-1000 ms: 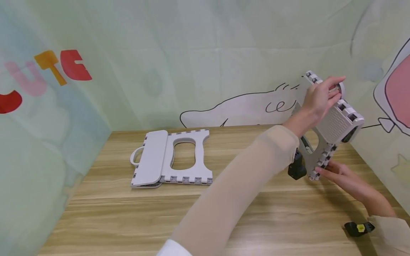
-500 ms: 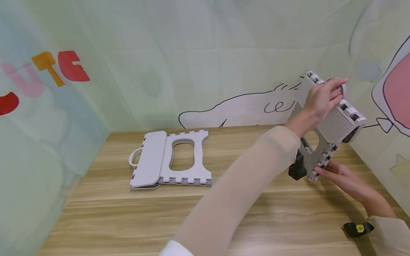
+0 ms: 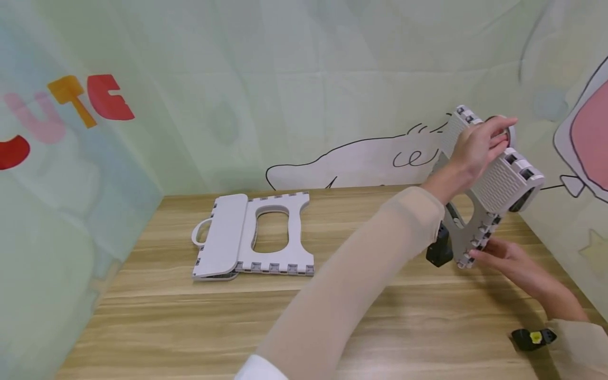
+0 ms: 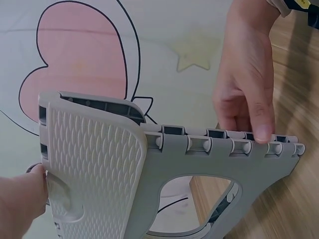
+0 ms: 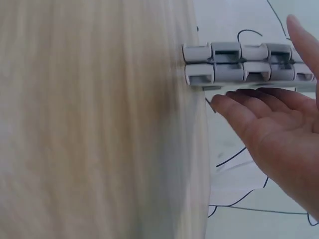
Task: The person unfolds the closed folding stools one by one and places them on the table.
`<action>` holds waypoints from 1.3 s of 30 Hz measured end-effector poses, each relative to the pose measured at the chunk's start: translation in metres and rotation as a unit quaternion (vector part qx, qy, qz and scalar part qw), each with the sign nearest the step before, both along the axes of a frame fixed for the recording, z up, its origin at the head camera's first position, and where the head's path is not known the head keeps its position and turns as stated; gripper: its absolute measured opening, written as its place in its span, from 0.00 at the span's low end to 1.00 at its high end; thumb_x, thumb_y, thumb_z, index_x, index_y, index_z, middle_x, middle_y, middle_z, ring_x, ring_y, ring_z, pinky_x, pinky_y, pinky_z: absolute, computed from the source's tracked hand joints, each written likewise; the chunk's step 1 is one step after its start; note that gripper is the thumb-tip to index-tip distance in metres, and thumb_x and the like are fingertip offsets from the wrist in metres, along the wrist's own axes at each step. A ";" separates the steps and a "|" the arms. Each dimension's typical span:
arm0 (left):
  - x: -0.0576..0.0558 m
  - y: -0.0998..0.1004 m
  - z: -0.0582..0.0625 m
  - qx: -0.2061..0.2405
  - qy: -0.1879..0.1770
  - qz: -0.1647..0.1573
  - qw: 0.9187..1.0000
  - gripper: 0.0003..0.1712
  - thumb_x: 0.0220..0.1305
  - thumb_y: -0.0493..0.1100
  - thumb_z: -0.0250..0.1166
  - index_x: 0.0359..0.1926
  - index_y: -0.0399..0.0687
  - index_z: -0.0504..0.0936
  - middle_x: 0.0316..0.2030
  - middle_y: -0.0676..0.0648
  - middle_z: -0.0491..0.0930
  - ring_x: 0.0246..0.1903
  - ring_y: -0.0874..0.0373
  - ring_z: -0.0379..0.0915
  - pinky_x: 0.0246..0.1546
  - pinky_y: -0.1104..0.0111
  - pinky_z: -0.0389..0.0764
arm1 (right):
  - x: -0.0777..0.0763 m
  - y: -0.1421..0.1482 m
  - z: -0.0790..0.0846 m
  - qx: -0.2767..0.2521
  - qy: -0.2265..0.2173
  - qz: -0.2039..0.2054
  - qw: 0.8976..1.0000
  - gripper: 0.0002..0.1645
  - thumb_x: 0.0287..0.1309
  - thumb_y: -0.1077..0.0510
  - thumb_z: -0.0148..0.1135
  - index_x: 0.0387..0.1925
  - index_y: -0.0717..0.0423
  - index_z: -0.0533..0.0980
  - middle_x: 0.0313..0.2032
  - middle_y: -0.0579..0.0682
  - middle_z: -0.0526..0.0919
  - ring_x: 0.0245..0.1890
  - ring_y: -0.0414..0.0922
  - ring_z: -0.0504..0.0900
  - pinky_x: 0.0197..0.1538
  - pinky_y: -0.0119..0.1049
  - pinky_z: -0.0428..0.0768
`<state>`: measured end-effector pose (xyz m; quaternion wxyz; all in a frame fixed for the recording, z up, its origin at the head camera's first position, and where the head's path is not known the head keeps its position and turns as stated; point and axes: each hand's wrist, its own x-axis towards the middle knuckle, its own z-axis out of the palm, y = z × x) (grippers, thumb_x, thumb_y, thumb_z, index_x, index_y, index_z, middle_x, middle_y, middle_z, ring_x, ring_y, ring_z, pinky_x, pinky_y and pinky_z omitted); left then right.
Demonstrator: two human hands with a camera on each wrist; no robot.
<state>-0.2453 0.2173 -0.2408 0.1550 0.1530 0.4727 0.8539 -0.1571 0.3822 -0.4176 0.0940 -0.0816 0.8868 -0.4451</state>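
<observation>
A pale grey folding stool point(image 3: 496, 182), nearly flat with its two seat halves folded down, is held tilted at the right side of the table. My left hand point(image 3: 475, 148) grips it at the top, fingers curled by the round carry handle point(image 3: 510, 134). Lower down, my right hand point(image 3: 510, 264) pinches the hinged side edge. The left wrist view shows that right thumb point(image 4: 261, 127) on the edge and the textured seat panel point(image 4: 94, 164). In the right wrist view, fingers point(image 5: 234, 112) lie under the hinges point(image 5: 244, 62). Whether the stool touches the table cannot be told.
A second white folding stool point(image 3: 228, 237) lies folded flat on the wooden table point(image 3: 237, 327) at the left. Printed cloth point(image 3: 214, 95) walls the table's back and both sides. Black wrist devices point(image 3: 533, 339) sit on both arms.
</observation>
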 end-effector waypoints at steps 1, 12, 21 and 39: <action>0.000 0.000 0.000 -0.001 -0.001 -0.001 1.000 0.21 0.71 0.38 0.54 0.57 0.29 0.79 0.61 0.45 0.76 0.60 0.57 0.73 0.58 0.72 0.75 | 0.000 0.002 -0.001 -0.005 0.015 -0.007 1.000 0.37 0.76 0.53 0.51 0.69 0.81 0.55 0.63 0.74 0.69 0.56 0.41 0.78 0.53 0.38 0.80; -0.002 -0.005 -0.002 -0.015 0.008 -0.013 1.000 0.21 0.72 0.40 0.53 0.59 0.29 0.78 0.62 0.46 0.76 0.61 0.59 0.72 0.58 0.73 0.75 | -0.009 0.017 -0.003 -0.110 0.072 -0.045 0.990 0.31 0.73 0.61 0.55 0.72 0.65 0.62 0.51 0.22 0.73 0.49 0.19 0.73 0.46 0.17 0.77; -0.003 -0.007 -0.002 -0.018 0.018 -0.013 1.000 0.21 0.72 0.39 0.53 0.59 0.30 0.78 0.63 0.49 0.75 0.61 0.62 0.71 0.57 0.76 0.74 | -0.015 0.018 0.000 -0.156 0.059 -0.021 0.986 0.23 0.72 0.65 0.55 0.55 0.31 0.74 0.49 0.23 0.77 0.48 0.22 0.76 0.46 0.17 0.77; 0.002 -0.012 -0.007 -0.202 0.094 0.128 0.966 0.19 0.70 0.47 0.60 0.60 0.52 0.82 0.56 0.66 0.78 0.48 0.76 0.76 0.45 0.84 0.76 | -0.020 0.020 -0.008 -0.310 0.021 0.041 0.950 0.27 0.72 0.72 0.48 0.58 0.39 0.76 0.54 0.34 0.79 0.51 0.28 0.77 0.50 0.21 0.78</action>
